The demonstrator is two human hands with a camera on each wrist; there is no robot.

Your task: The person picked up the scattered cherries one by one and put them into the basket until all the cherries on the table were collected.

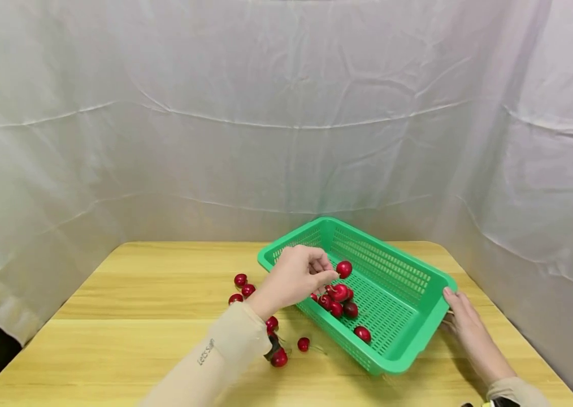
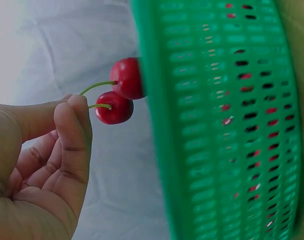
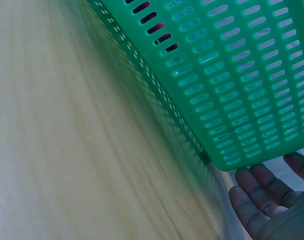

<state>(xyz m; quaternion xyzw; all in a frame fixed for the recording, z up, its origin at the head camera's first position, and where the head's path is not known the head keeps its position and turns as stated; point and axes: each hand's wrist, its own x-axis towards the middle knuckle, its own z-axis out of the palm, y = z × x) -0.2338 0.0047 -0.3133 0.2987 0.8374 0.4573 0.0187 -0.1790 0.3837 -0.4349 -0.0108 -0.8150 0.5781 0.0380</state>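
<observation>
My left hand (image 1: 299,277) is over the left part of a green perforated plastic basket (image 1: 431,325). Its thumb and fingertips pinch thin green stems, from which two red cherries (image 2: 115,107) hang in the left wrist view. One of these cherries (image 1: 344,269) shows clearly in the head view. Below it, several cherries (image 1: 350,309) lie on the basket's bottom, with one cherry (image 1: 362,333) apart from them nearer the front. At the basket's right end, my right hand (image 1: 469,333) grips the rim, thumb on top; its other fingers (image 3: 264,187) are at the outer end wall.
On the wooden table (image 1: 164,294), several loose cherries (image 1: 248,290) lie left of the basket, partly hidden by the left arm. A single cherry (image 1: 304,344) with its stem lies in front of the basket. Pale cloth (image 1: 286,113) hangs behind the table and at both sides.
</observation>
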